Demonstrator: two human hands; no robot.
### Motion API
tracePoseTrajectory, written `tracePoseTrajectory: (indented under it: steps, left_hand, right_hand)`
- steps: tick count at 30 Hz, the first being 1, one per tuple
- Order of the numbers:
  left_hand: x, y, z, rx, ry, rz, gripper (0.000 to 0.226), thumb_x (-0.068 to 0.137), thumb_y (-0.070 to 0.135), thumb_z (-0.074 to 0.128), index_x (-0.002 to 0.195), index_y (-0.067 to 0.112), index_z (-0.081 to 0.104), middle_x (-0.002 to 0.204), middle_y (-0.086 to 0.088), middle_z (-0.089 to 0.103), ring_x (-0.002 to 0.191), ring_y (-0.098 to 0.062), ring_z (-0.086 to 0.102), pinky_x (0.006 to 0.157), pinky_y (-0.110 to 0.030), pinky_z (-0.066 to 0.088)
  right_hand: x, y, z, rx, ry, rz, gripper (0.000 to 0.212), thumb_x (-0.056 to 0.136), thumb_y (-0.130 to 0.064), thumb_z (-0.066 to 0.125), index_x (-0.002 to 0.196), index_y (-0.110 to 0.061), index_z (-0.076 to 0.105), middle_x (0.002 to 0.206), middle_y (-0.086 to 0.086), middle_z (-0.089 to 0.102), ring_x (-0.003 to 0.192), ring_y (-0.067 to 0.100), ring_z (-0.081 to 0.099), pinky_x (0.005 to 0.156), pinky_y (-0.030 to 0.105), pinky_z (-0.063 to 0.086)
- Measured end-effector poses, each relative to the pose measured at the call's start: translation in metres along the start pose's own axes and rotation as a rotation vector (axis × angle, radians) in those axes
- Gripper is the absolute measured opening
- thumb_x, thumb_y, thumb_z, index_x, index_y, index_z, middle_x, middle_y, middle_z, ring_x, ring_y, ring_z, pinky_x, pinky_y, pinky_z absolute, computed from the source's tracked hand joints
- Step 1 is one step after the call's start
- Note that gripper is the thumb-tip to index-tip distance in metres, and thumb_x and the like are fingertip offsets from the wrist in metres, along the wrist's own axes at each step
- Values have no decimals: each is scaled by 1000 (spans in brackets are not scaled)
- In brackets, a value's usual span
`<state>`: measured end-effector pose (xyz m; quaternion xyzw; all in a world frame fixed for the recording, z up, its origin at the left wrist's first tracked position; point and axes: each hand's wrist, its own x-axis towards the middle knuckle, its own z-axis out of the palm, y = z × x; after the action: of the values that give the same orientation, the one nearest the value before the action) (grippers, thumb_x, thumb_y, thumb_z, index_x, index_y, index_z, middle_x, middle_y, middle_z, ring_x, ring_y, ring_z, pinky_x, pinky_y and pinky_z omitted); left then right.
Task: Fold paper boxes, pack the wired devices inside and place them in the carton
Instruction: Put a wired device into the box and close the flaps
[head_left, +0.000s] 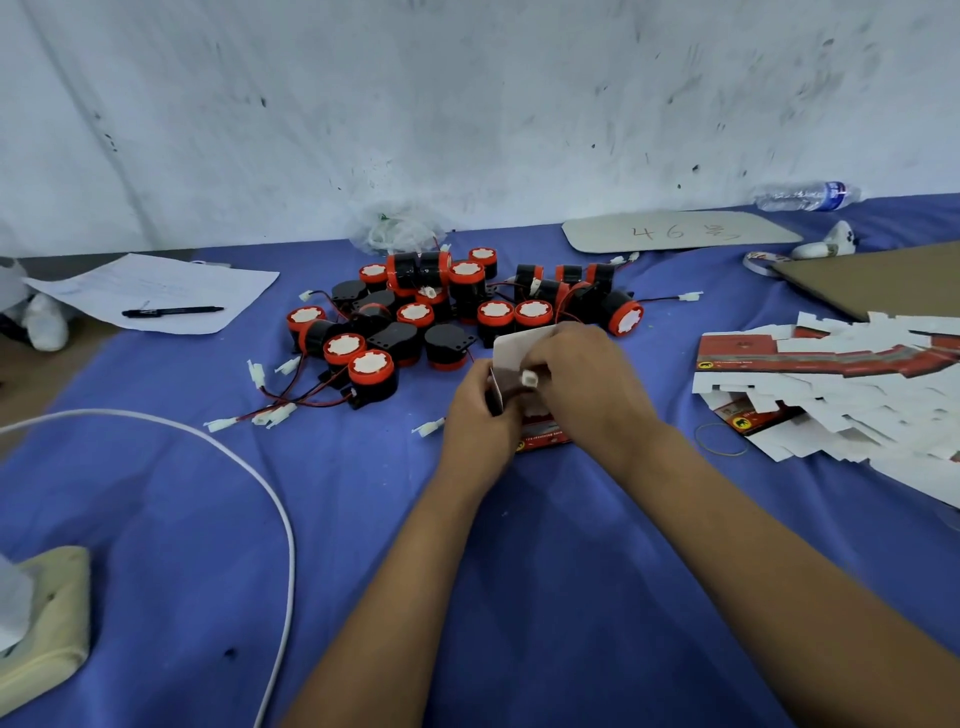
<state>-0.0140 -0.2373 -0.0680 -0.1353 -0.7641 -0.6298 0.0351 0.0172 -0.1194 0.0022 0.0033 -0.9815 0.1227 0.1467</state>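
Mid-table, left hand (480, 415) grips the paper box (535, 415), right hand (582, 374) pinching its connector (530, 378): tuck wire fully before closing.

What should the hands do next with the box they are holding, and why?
Probably tuck the white connector down into the paper box before closing the flap. Both the left hand and right hand grip the box, its flap stands open, and the connector pokes out.

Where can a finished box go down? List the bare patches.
Bare blue cloth lies between the forearms, and left of them up to the white cable. Crowded: the device pile behind the hands, and the flat box blanks on the right.
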Motion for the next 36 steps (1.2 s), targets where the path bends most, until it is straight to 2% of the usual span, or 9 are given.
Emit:
tracePoseTrajectory:
  steps: [5,10,14,18,21,25,28,31,36]
  left_hand:
    - [3,3,1,27,1,-81,32,94,2,65,120,20,60,116,0,70,107,-20,68,90,-47,61]
    - [4,3,-1,27,-6,-84,29,94,13,72,120,18,61,110,4,69,94,-10,66,76,-26,58]
    - [5,3,0,50,7,-82,20,94,14,71,108,21,59,102,4,69,90,-10,65,75,-27,56]
    - [3,5,-2,35,-2,-84,27,94,5,68,99,29,58,90,12,68,79,-3,64,62,-17,55]
    - [1,5,-3,32,-26,-77,27,89,-1,69,109,15,62,97,-3,73,91,-22,69,77,-38,59]
    - [0,4,-2,44,-25,-17,28,90,-4,68,115,5,61,95,1,71,85,-10,66,73,-32,57]
    - [0,3,-2,60,-25,0,27,87,-10,65,112,0,60,93,-10,70,82,-16,61,71,-42,54]
    - [0,0,0,160,-9,51,28,90,-11,60,115,1,61,92,-1,65,86,-15,55,68,-20,49]
    - [1,-1,3,214,-20,0,40,93,-12,56,128,6,62,110,-4,69,96,-12,61,80,-15,48]
  right_hand:
    - [-2,-7,13,-88,109,110,25,98,-12,56,120,-10,66,116,12,68,103,26,63,75,30,49]
    - [-1,-15,20,29,181,251,18,98,-12,56,116,-11,61,110,11,69,100,27,62,72,33,48]
    - [0,-25,28,54,157,343,24,96,-11,56,116,-16,69,110,10,70,101,27,65,80,36,54]
    - [3,-26,35,23,134,321,22,96,-18,58,115,-14,69,109,11,70,103,28,63,73,32,46]
    - [7,-22,37,-53,8,213,25,97,-30,53,110,-14,68,113,9,66,111,30,51,88,32,35]
    - [13,-24,22,-55,-231,207,38,99,-38,46,126,-16,62,130,18,49,121,37,37,100,43,35]
    - [12,-26,7,-42,-379,86,18,97,-18,45,101,-12,61,108,14,60,98,29,52,84,37,46]
    - [12,-31,-4,-79,-459,26,11,94,-5,48,85,-9,54,76,3,50,67,15,46,54,27,37]
    - [25,-37,-8,-233,-509,-18,26,94,-5,55,71,-14,45,75,3,48,70,19,50,64,31,42]
